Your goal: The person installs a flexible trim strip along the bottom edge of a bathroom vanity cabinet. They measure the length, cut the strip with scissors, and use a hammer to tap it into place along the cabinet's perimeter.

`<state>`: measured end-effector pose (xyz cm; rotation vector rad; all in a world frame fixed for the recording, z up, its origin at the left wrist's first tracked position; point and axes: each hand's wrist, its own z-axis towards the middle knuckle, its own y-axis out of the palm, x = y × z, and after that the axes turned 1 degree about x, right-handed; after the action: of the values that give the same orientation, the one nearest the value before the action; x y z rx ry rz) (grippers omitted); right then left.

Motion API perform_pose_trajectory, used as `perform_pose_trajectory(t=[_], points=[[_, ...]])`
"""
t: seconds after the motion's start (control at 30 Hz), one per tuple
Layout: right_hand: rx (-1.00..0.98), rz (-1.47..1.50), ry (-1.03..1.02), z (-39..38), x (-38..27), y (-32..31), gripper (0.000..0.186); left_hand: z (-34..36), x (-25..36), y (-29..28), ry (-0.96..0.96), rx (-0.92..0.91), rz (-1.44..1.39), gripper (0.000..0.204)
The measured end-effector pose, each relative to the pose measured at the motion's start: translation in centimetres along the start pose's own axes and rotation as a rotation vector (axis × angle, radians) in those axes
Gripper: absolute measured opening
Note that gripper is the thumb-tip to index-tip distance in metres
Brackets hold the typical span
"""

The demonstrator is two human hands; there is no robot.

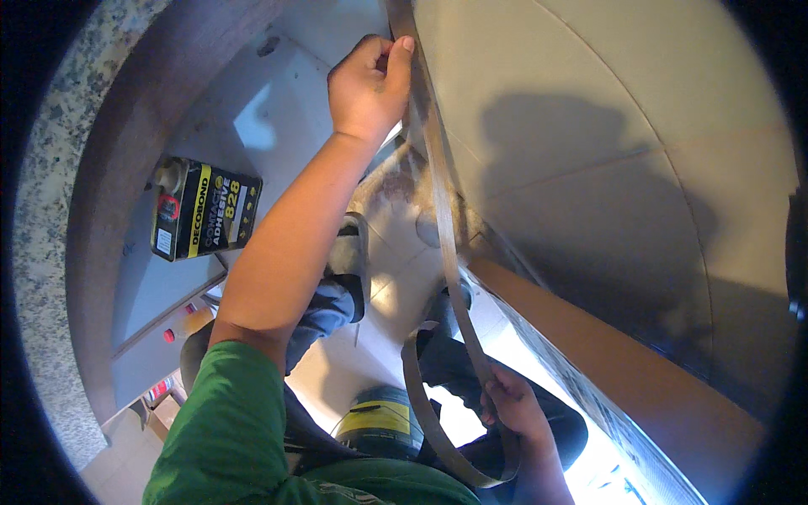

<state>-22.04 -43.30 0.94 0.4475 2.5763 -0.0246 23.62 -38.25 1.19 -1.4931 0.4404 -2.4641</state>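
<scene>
A long, thin brown edging strip [443,198] runs from the top of the view down toward my body, where its slack end bends into a wide loop. At the upper end, my left hand [370,88] is closed with the thumb laid along the strip and the fingers curled; part of the grip is hidden. Lower down, my right hand [515,404] pinches the strip between thumb and fingers just above the loop. Between the two hands the strip looks fairly straight.
A black rectangular tin [206,210] with a yellow band stands in the pale cabinet at left, under a speckled stone counter [50,210]. A tiled wall [589,50] and an orange-brown board [606,337] flank the right. A dark bucket [379,417] is close to my body.
</scene>
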Motion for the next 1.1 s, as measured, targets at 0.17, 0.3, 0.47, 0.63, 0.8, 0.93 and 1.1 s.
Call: perform_pose_trajectory(t=[0.17, 0.3, 0.47, 0.63, 0.8, 0.93, 1.1], points=[[0.046, 0.013, 0.007, -0.2, -0.3, 0.4, 0.038, 0.8, 0.0, 0.1, 0.131, 0.004, 0.211, 0.034], [0.041, 0.019, 0.034, -0.3, -0.4, 0.3, 0.040, 1.0, 0.5, 0.1, 0.133, -0.018, 0.254, 0.032], [0.042, -0.046, -0.003, -0.7, -1.5, 0.7, 0.040, 1.8, -0.5, -0.3, 0.164, 0.002, 0.259, 0.033], [0.054, -0.039, 0.001, -0.6, -0.9, 0.7, 0.039, 1.8, -0.1, -0.5, 0.130, -0.027, 0.204, 0.035], [0.026, -0.001, 0.027, -0.3, 0.0, 0.5, 0.038, 2.6, -1.0, -0.5, 0.275, 0.009, 0.295, 0.031], [0.019, -0.033, 0.010, -0.5, -0.3, 0.7, 0.038, 2.9, -1.0, -0.6, 0.359, 0.014, 0.337, 0.029], [0.004, -0.014, 0.018, -0.5, -0.4, 0.8, 0.039, 3.4, -1.2, -1.0, 0.426, -0.039, 0.487, 0.030]])
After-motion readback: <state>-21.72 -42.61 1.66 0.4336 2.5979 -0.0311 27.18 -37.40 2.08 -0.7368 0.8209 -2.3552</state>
